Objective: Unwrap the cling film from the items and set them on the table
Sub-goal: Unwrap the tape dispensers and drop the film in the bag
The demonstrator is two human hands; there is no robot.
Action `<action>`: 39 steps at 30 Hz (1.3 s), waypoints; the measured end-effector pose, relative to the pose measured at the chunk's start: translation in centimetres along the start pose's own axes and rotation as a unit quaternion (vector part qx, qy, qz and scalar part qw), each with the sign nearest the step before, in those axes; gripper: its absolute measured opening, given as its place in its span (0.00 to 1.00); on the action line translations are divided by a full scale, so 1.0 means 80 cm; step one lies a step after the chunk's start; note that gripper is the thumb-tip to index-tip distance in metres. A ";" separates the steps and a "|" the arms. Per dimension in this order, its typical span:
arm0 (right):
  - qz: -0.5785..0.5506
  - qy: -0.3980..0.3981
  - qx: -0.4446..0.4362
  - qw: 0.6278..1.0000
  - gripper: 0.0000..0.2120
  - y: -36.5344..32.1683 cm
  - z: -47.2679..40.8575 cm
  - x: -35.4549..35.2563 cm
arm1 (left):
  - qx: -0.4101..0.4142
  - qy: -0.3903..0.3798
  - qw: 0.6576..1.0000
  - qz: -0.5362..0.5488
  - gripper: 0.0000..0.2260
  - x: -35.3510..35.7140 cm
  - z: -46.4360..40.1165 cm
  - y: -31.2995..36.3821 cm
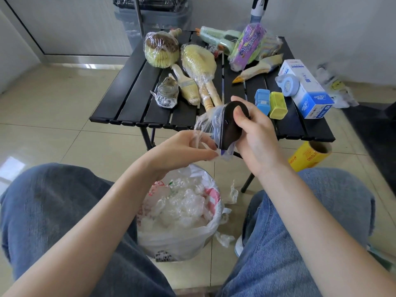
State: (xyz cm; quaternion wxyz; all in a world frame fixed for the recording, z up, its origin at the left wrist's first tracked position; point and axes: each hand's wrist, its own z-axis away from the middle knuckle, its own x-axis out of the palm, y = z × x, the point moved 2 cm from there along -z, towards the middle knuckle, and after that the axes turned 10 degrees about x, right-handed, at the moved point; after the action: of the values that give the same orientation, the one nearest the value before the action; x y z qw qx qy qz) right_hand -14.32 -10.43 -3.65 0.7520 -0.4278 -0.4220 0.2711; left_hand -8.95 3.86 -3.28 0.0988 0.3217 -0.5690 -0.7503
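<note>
My right hand [255,136] grips a small dark rounded gadget w/ a purple underside [228,125], thumb on its top end, fingers curled round the back. It's up in the air, over the near edge of the black slatted folding table [128,99], not on it. My left hand [188,148] pinches a loose strip of clear cling film [203,123] btwn thumb & fingers; the film runs from those fingers to the gadget & wraps its lower end.

Below both hands, btwn my knees: a white plastic bag [182,236] full of crumpled film. Just beyond my right fingers on the table: a blue block [262,100] & a yellow-green block [278,105], touching, both bare. Beyond my left fingers: wrapped wooden brushes [199,67] & a small wrapped glass jar [168,93]. To the right of my right wrist, on the floor, a yellow cling film roll [308,155].
</note>
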 end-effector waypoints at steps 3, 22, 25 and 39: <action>-0.025 0.002 0.030 0.999 0.11 0.005 0.000 0.000 | 0.005 -0.006 0.999 -0.033 0.07 -0.005 -0.001 0.002; 0.170 0.020 -0.184 0.968 0.13 0.020 0.018 0.014 | -0.052 -0.044 0.998 -0.003 0.11 0.017 -0.009 -0.004; 0.178 0.009 -0.196 0.964 0.12 0.013 0.017 0.009 | -0.078 -0.046 0.996 0.016 0.03 0.012 -0.006 -0.006; 0.263 -0.019 -0.267 0.927 0.14 0.001 0.025 0.013 | -0.085 -0.040 0.995 0.037 0.08 0.008 -0.010 -0.005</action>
State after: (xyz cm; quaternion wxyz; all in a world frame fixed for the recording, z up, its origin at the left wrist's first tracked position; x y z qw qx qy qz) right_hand -15.53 -8.81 -2.74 0.5034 -0.7033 -0.3653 0.3444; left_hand -8.89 3.05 -3.97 0.1310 0.2608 -0.5180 -0.8041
